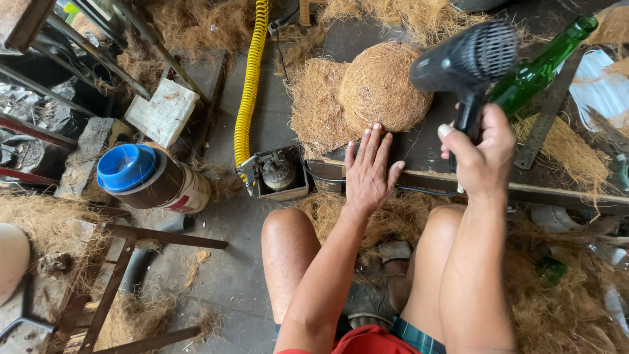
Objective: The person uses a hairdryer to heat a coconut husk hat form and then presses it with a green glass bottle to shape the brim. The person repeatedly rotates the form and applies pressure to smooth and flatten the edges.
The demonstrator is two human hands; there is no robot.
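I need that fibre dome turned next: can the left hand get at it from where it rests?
Probably yes. The left hand lies flat on the board just short of the fibre dome, with nothing between them; the hair dryer sits off to the right.

Fibre dome (383,85), bottle (537,69) on board (426,154)

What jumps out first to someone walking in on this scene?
The black hairdryer held up in the right hand, its nozzle toward a round dome of brown fibre on the dark bench. The left hand lies flat on the bench just below the dome. A green bottle sits behind the dryer, and a bright yellow coiled hose runs down the left of the bench.
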